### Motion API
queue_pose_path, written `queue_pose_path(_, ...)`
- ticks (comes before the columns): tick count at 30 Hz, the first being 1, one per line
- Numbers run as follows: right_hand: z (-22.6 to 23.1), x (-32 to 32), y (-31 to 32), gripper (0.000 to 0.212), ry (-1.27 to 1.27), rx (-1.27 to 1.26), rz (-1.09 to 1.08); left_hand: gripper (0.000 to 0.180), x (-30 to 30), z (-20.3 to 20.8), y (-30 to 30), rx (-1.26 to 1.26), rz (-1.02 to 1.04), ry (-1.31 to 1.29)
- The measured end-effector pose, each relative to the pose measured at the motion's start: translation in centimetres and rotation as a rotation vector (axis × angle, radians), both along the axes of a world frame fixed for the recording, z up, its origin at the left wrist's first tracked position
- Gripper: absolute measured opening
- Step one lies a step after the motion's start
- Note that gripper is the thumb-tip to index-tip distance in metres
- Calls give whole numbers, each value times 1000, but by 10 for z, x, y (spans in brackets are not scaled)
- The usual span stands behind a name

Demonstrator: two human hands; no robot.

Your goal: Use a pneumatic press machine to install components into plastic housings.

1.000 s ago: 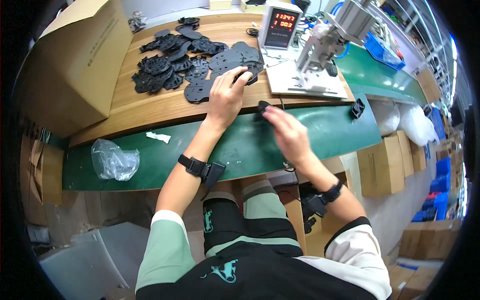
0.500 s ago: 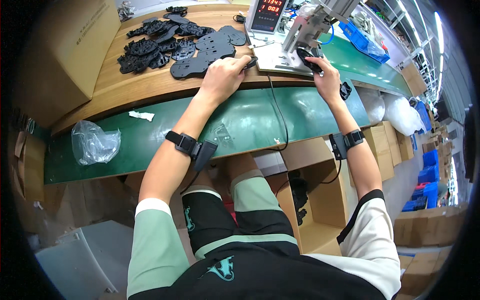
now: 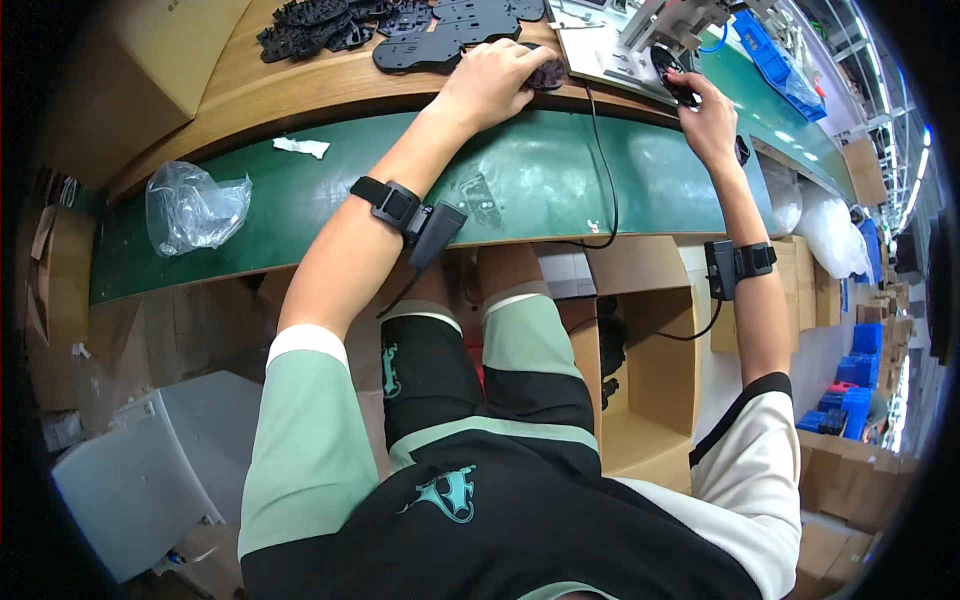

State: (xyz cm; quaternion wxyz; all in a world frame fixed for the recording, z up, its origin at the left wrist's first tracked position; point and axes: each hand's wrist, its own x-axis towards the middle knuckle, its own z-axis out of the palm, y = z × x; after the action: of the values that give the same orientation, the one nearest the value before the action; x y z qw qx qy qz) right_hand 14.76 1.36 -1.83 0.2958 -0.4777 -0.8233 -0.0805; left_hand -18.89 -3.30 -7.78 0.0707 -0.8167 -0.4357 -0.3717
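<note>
My left hand [image 3: 490, 85] is closed on a dark, flat plastic part [image 3: 546, 73] at the front edge of the wooden board. Beside it lie flat black plastic plates [image 3: 425, 52], laid out next to one another. My right hand [image 3: 708, 118] pinches a black, rounded plastic part [image 3: 668, 72], holding it tilted over the pale base plate [image 3: 592, 50] of a bench press [image 3: 665, 22]. The fingers partly cover both parts. A heap of black openwork plastic parts [image 3: 315, 28] lies farther left, cut off by the top edge.
A black cable [image 3: 613, 190] hangs across the green bench [image 3: 400, 210]. On the bench's left are a crumpled clear bag [image 3: 195, 208] and a white scrap [image 3: 301, 147]. Cardboard boxes stand at far left [image 3: 130, 70] and below the bench [image 3: 650, 420]. A blue tray [image 3: 775, 65] sits at right.
The view has tilted down, so the bench sits higher and farther right in the picture. The part in my left hand has turned and shows more of its face. My right hand stays by the press.
</note>
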Motion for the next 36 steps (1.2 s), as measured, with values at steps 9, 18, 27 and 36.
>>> queue_pose_path(9,-14,-10,-8,43,58,227,8,48,1,3,-6,-54,-60,0)
queue_pose_path(18,1,-17,-13,36,7,136,-62,46,2,1,-4,-30,-67,-75)
queue_pose_path(27,3,-17,-13,36,46,107,-68,46,4,5,-2,-49,-78,-114)
queue_pose_path(36,-9,-17,-13,38,64,170,-102,35,8,14,-10,-104,-55,-257)
